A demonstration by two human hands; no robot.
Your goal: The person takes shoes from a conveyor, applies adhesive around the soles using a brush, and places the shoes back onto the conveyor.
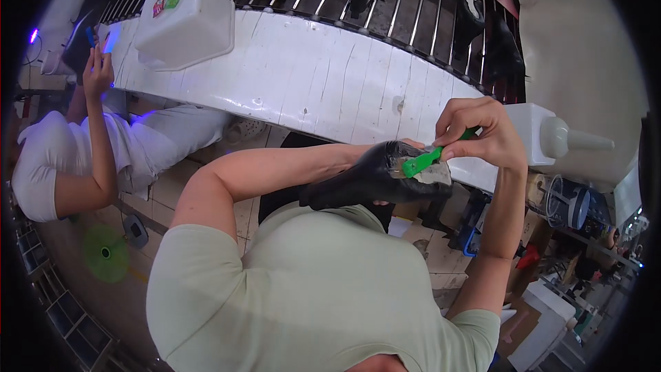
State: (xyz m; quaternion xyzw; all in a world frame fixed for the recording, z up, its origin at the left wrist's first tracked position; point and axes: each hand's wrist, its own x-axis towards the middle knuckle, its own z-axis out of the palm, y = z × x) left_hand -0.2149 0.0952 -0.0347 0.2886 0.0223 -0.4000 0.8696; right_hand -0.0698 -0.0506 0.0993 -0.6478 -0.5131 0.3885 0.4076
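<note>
Right grip [483, 132] pinching flat green tool [421, 163], left grip [413, 143], half-hidden, seemingly clasping glossy black shoe [354, 180]

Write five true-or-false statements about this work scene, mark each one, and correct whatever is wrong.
1. The right hand holds a green tool, its end at the pale patch on a black boot. True.
2. The boot lies on the floor, with no hand on it. False: the left hand holds it up, mostly hidden behind it.
3. A bin with a green and red sticker stands on the white table. True.
4. The bin is black all over. False: apart from its sticker, it is white.
5. Other dark boots rest on the barred rack beyond the table. True.
</note>
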